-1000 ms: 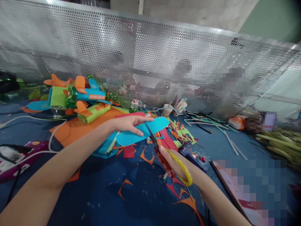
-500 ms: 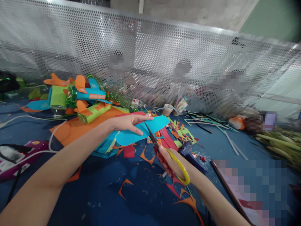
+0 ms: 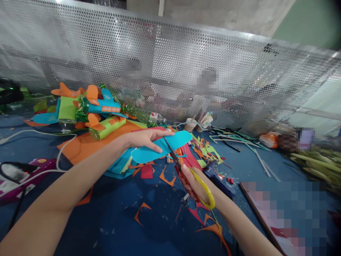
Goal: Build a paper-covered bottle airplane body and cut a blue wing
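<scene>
A long blue paper piece (image 3: 177, 141) with rounded ends is in my left hand (image 3: 145, 138). My thumb lies across its face and my fingers run along its far edge; some fingertips are hidden. In my right hand (image 3: 190, 181) are scissors (image 3: 209, 193) with red and yellow handles. Their dark blades reach the near edge of the blue paper around its middle. Beneath and left of it lies more blue paper (image 3: 117, 171), on a large orange sheet (image 3: 80, 147).
Paper-covered bottle models (image 3: 103, 106) stand at the back left before a perforated metal screen (image 3: 170, 60). Orange offcuts (image 3: 142, 212) and coloured scraps (image 3: 209, 149) litter the blue table. A purple power strip (image 3: 39, 170) lies left, cups of pens (image 3: 204, 122) behind, a blue tool (image 3: 217, 177) right.
The view has shifted very slightly. Both hands, the scissors and the blue paper keep nearly the same position.
</scene>
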### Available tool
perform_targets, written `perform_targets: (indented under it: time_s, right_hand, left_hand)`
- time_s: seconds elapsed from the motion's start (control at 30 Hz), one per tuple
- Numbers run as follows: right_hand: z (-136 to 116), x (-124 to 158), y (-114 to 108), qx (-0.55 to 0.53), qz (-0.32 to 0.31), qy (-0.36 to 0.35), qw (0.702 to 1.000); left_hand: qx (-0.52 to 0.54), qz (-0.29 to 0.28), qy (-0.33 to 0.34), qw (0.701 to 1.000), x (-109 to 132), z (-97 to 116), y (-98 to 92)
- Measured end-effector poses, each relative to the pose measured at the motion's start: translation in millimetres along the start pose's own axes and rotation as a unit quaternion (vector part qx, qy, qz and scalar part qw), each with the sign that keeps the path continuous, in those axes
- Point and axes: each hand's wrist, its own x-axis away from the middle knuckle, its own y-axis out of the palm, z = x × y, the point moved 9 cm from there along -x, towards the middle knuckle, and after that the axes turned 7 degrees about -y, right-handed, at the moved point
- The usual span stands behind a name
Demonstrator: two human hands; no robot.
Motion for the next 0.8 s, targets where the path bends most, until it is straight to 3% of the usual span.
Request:
perform_targets:
  time_s: [0.4,0.67,0.8]
  right_hand:
    - [-7.7,-1.0,-3.6,0.063,0.003,-0.015,0.998]
    - [-13.8,-1.4,-9.1,0.09,0.041,-0.035,0.994]
    - [-14.2,-1.5,-7.2,0.091,0.026,-0.052,0.994]
  left_hand:
    - [-0.005,-0.006,-0.008,1.0,1.0,-0.8,1.0]
    - [0.014,-0.014,-0.013,1.0,1.4,-1.5,2.2]
    - [0.017,-0.014,-0.029,0.999,2.5,-3.0,3.0]
